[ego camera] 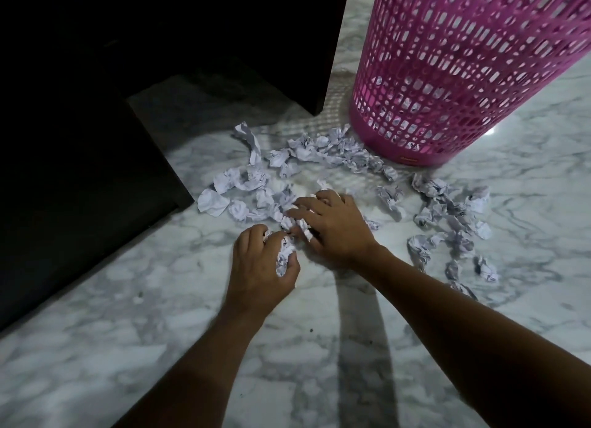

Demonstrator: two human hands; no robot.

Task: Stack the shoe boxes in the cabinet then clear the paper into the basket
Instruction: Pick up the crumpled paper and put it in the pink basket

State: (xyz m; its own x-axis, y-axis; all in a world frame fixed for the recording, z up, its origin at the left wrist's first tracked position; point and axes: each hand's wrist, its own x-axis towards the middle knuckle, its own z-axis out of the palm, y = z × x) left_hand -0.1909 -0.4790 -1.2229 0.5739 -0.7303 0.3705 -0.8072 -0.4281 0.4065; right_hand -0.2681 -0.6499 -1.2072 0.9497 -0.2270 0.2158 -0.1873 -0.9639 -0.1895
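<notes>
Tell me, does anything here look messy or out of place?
Yes. Crumpled paper balls lie strewn over the marble floor in front of the pink basket instead of inside it. The left hand already clutches one wad, and the right hand presses on others.

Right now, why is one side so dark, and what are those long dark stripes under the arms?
Head view: the cabinet at left sits in deep shadow, detail lost; the stripes are the arms' shadows on the floor; a bright glare spot shines beside the basket; the hands look slightly blurred; the wide lens makes the basket lean.
</notes>
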